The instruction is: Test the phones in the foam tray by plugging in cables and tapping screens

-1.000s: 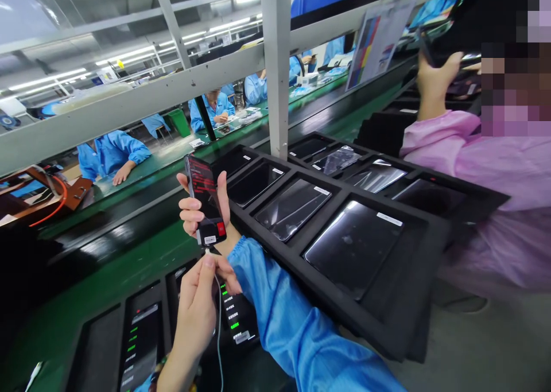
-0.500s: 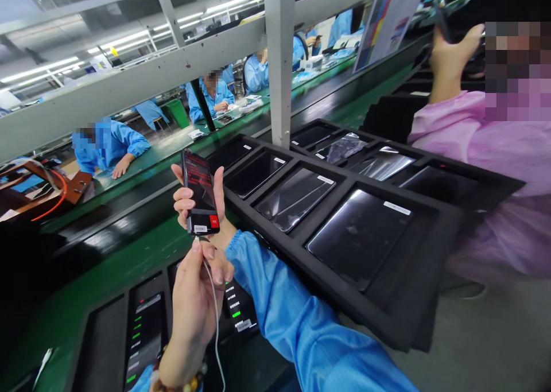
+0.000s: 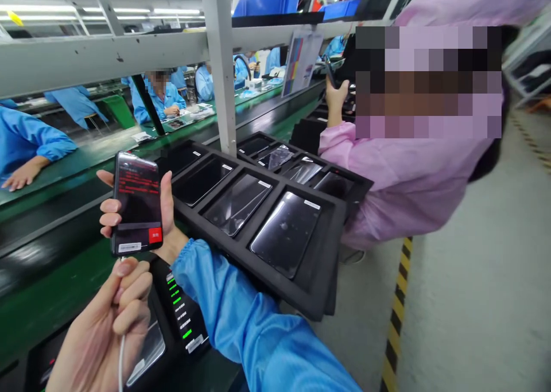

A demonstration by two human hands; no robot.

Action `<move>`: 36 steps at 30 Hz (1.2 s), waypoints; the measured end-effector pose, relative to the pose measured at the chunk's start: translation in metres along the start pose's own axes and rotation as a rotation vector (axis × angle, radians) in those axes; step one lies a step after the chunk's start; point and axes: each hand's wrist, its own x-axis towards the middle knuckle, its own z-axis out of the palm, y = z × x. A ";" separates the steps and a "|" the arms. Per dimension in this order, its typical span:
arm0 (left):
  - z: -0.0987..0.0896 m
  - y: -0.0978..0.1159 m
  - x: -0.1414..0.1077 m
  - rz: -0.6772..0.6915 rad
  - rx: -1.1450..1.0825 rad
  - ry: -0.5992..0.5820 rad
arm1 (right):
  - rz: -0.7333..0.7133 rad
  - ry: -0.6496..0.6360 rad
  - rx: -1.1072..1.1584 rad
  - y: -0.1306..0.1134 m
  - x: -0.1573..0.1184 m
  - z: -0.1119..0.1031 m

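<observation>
Left hand (image 3: 103, 323) pinches a thin white cable (image 3: 121, 364) at eight o'clock; right hand (image 3: 169, 217), nine o'clock, grips a flat black glossy-fronted smartphone (image 3: 138, 208) by its long sides. Likely light, stiff, slick, breakable; best held by those edges.

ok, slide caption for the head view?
Right hand holds a phone; left hand pinches a cable at the phone's lower edge.

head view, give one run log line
right hand: holds black rectangular phone; left hand: pinches white cable at phone's lower edge; black tray: glossy phones
</observation>
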 end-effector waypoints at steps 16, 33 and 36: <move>-0.025 0.007 0.033 0.035 0.328 -0.301 | -0.048 -0.081 0.098 -0.011 -0.017 0.000; -0.056 0.025 0.054 0.714 1.095 -0.414 | -0.021 -0.136 -0.074 -0.009 -0.021 0.004; -0.057 0.025 0.053 0.750 1.126 -0.405 | -0.018 -0.136 -0.082 -0.009 -0.020 0.002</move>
